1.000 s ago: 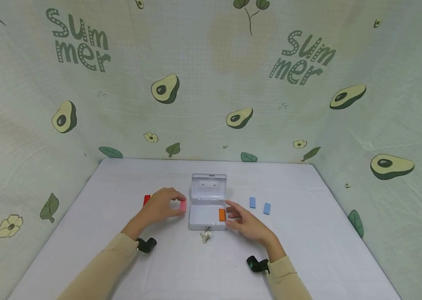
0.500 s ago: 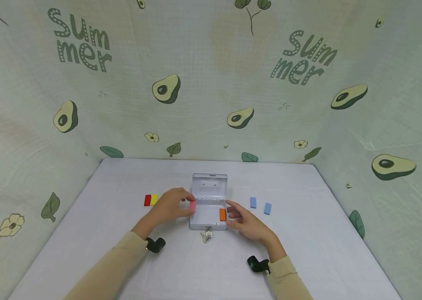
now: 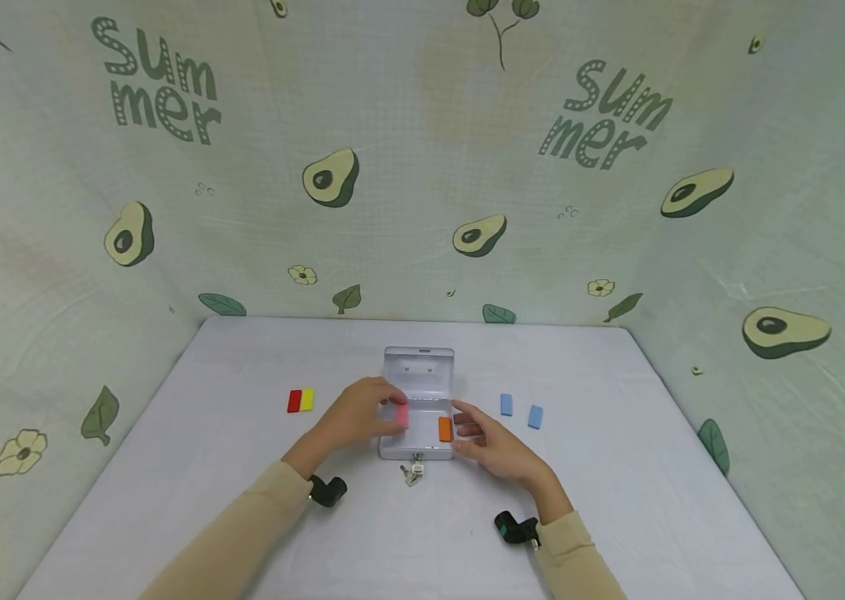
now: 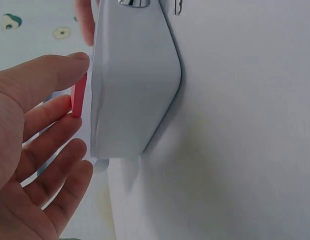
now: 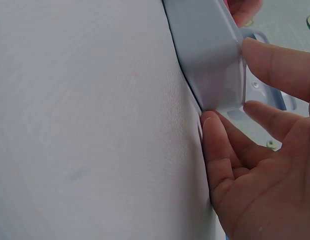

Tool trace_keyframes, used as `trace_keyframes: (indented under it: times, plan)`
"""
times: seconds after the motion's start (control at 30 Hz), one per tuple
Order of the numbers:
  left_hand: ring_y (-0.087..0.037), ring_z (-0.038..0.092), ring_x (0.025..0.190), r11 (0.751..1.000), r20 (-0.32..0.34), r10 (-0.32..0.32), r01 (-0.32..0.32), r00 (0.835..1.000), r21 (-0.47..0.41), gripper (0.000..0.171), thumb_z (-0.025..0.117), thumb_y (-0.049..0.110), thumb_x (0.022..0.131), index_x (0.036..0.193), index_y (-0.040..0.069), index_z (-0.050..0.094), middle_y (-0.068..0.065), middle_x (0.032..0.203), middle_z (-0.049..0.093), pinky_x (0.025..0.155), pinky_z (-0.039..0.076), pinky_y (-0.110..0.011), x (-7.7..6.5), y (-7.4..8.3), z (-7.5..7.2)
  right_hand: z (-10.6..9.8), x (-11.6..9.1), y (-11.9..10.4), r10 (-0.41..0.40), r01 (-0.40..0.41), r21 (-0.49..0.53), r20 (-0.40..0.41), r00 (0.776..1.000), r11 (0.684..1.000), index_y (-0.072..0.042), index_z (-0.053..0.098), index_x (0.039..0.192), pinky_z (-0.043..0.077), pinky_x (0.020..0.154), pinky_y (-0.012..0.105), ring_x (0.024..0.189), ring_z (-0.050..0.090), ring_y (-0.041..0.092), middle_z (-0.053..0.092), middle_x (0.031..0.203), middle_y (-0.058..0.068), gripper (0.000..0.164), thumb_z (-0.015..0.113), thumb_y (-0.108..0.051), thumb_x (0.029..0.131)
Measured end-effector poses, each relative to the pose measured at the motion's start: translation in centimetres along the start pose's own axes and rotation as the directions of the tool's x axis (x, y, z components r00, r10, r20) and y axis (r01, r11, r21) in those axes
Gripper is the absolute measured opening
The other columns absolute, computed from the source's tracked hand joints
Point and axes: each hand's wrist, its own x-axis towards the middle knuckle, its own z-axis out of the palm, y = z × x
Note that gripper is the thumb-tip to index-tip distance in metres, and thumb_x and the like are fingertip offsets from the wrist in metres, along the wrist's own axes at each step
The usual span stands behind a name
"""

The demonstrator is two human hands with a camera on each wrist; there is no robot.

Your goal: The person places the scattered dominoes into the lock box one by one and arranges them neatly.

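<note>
A small pale metal box stands on the table with its lid raised. Over the box's left part, my left hand pinches a pink rectangular block between thumb and fingertips. The left wrist view shows that pink block upright at rim height, apart from the wall. My right hand rests against the box's right side. In the right wrist view its thumb and index fingertips touch the box at its rim. An orange block lies inside along the right wall.
Keys hang from the lock at the box's front. On the left, a red block lies beside a yellow block. Two blue blocks lie to the right, one nearer the box. A printed cloth stands behind the table.
My left hand has carried the pink block rightward, from beside the box to over its inside. The red and yellow blocks have come into full view. The right hand stays in place.
</note>
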Motion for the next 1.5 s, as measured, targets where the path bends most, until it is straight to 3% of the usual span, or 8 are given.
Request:
trace_keyframes:
  times: [0.23, 0.47, 1.0, 1.5]
  plan:
    - [-0.017, 0.062, 0.108, 0.998, -0.011, 0.047, -0.047, 0.999, 0.050, 0.036, 0.089, 0.033, 0.087, 0.118, 0.019, 0.078, 0.006, 0.114, 0.072, 0.101, 0.055, -0.040, 0.6, 0.6, 0.8, 0.0, 0.0, 0.0, 0.005, -0.005, -0.002, 0.001, 1.000, 1.000, -0.013, 0.036, 0.165, 0.043, 0.115, 0.054, 0.135, 0.056, 0.034, 0.053, 0.155, 0.015, 0.072, 0.071, -0.025, 0.104]
    - [-0.019, 0.062, 0.115, 0.997, 0.001, 0.065, -0.065, 0.998, 0.034, 0.036, 0.089, 0.034, 0.088, 0.118, 0.018, 0.078, 0.004, 0.118, 0.073, 0.105, 0.053, -0.043, 1.1, 1.5, 1.2, -0.1, 0.0, 0.2, 0.010, -0.010, 0.004, 0.007, 1.000, 1.000, -0.014, 0.035, 0.166, 0.042, 0.116, 0.055, 0.137, 0.054, 0.035, 0.051, 0.157, 0.016, 0.073, 0.071, -0.028, 0.104]
    - [-0.010, 0.060, 0.095, 0.992, 0.019, 0.111, -0.112, 0.994, 0.055, 0.035, 0.089, 0.033, 0.087, 0.117, 0.018, 0.079, 0.007, 0.107, 0.072, 0.089, 0.055, -0.031, 2.1, 1.6, 3.4, -0.1, 0.0, 0.3, -0.005, 0.005, -0.015, 0.008, 1.000, 1.000, -0.014, 0.036, 0.165, 0.043, 0.115, 0.057, 0.135, 0.056, 0.036, 0.052, 0.155, 0.016, 0.072, 0.071, -0.027, 0.104]
    - [-0.011, 0.058, 0.091, 0.992, 0.003, 0.095, -0.095, 0.995, 0.084, 0.037, 0.088, 0.036, 0.088, 0.118, 0.016, 0.078, 0.004, 0.108, 0.072, 0.086, 0.054, -0.031, 2.2, 2.2, 4.2, -0.1, -0.2, 0.1, -0.010, 0.010, -0.001, 0.014, 1.000, 1.000, -0.013, 0.035, 0.166, 0.043, 0.115, 0.056, 0.137, 0.055, 0.036, 0.051, 0.157, 0.017, 0.073, 0.070, -0.027, 0.104]
